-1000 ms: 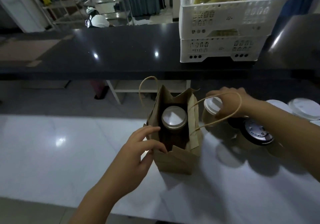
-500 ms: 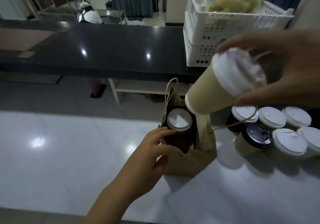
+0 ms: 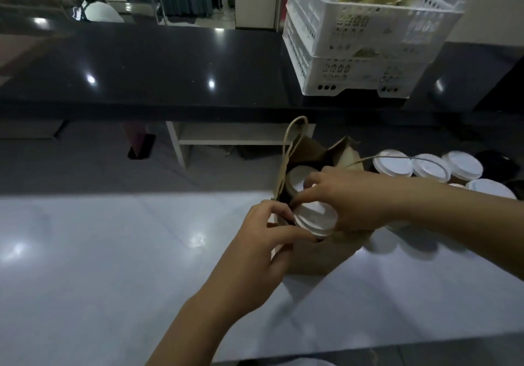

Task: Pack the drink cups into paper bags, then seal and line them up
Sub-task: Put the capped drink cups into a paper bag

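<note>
Held cup (image 3: pixel 313 218) in paper bag (image 3: pixel 326 258), spare cups (image 3: pixel 431 167) beside, crates (image 3: pixel 354 39) behind

Open brown paper bag (image 3: pixel 326 255) upright; silver-lidded cup (image 3: pixel 296 177) inside, white-lidded cup (image 3: pixel 314 219) tilted at its mouth; spare white-lidded cups (image 3: pixel 392 164) clustered just right.

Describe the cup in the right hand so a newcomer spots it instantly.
On the white counter, find the open brown paper bag left of the cluster of loose cups. The white-lidded cup sits tilted at its near opening, gripped by the right hand; the other bagged cup behind it has a silvery lid.
</note>
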